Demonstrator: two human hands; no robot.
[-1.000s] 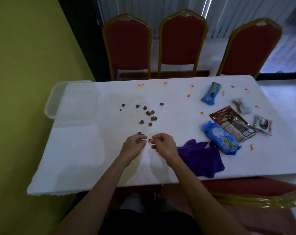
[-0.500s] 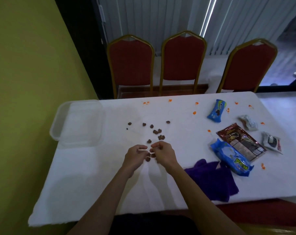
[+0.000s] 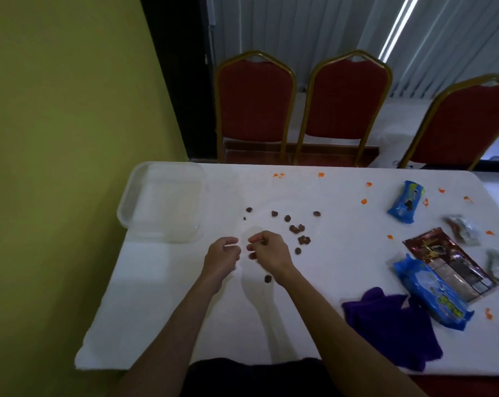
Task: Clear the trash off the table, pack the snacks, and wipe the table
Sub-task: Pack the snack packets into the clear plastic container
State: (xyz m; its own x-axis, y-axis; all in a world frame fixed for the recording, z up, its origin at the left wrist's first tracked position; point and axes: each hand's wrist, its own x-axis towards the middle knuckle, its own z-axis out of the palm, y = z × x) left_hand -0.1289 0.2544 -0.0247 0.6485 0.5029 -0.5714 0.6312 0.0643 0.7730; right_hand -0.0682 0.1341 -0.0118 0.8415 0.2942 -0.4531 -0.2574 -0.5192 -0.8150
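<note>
Surface: a white table [image 3: 162, 310] stood by a yellow wall [image 3: 56, 110], with red chairs [image 3: 255, 101] behind.
Brown pieces [image 3: 297, 229]: lay scattered mid-table, just right of the hands.
Change: both hands had shifted left of the pieces, toward the clear container [image 3: 122, 213].
Left hand [image 3: 221, 255]: was curled, thumb to fingertips; whether it held anything could not be told.
Right hand [image 3: 269, 250]: was curled just beside the left; whether it gripped anything could not be told.
Print: the writing on the blue packet [image 3: 431, 293] was too blurred to read.

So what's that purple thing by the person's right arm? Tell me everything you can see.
It is a purple cloth, soft and fuzzy-looking, like a wiping towel. It lies crumpled, not folded, on the white table near its front edge, just right of the right forearm. No hand touches it. A blue snack packet lies against its far right corner; whether they overlap is unclear.
</note>
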